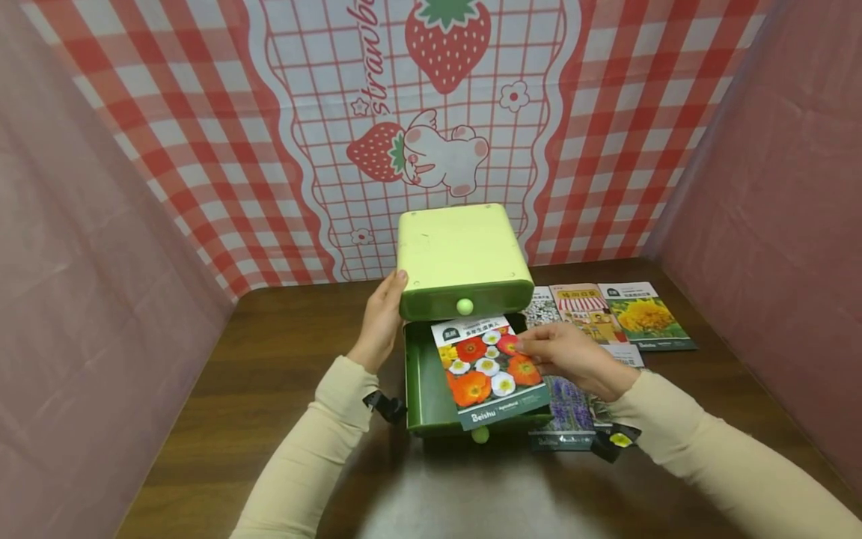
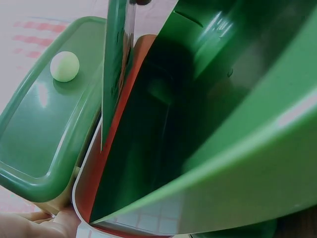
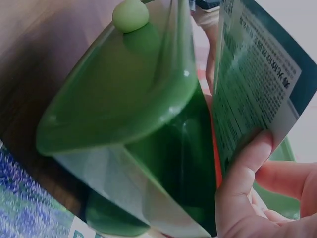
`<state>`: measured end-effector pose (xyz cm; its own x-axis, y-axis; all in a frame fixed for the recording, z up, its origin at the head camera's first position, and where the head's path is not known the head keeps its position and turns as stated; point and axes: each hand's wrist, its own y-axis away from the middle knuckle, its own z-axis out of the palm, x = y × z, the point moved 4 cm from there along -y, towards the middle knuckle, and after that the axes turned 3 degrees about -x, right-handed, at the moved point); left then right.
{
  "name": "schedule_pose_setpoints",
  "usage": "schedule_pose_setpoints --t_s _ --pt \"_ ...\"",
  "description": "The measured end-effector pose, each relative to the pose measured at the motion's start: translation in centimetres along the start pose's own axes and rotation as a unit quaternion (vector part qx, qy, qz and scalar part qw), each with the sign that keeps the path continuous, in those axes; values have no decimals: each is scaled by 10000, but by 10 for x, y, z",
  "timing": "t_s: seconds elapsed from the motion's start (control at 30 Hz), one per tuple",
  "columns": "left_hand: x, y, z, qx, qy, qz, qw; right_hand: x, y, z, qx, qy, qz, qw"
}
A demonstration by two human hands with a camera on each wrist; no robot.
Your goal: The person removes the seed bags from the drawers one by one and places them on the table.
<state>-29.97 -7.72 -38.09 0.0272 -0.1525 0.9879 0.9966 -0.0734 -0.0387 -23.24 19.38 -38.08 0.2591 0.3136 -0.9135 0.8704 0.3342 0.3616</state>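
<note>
Green plastic everywhere near the grip: a small drawer cabinet [image 1: 461,258] with pale yellow-green top, standing on a dark wooden table [image 1: 269,374]. Lower drawer [image 1: 420,385] pulled out toward the person, upper drawer [image 1: 465,299] closed just above it, each fronted by a round pale knob.

Right hand [image 1: 572,358] pinching a seed packet [image 1: 490,370] at its right edge, thumb and fingers closed narrowly on the paper. Packet printed with red, orange and white flowers, held face up and slightly tilted over the open lower drawer, its near end jutting past the drawer front. From the right wrist view, thumb [image 3: 242,183] pressed flat on the packet's printed back [image 3: 257,84], the drawer's green wall just left of the grip.

Left hand [image 1: 381,322] curled against the cabinet's left side, fingertips up at the edge of the upper drawer, steadying the body. Only a sliver of that hand [image 2: 44,223] visible in the left wrist view, below the upper drawer front [image 2: 44,134].

Right of the gripping hand, flat on the table: more seed packets [image 1: 609,314], one showing yellow flowers, another [image 1: 569,419] with purple blooms lying partly under the right wrist. Behind the cabinet, a red-checked strawberry cloth [image 1: 431,112] hung as backdrop.
</note>
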Motion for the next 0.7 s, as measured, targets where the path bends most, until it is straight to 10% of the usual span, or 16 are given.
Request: schedule_pose_setpoints --t_s 0.7 --pt "2 2 -2 19 2 -6 10000 39 50 -84 600 -165 287 9977"
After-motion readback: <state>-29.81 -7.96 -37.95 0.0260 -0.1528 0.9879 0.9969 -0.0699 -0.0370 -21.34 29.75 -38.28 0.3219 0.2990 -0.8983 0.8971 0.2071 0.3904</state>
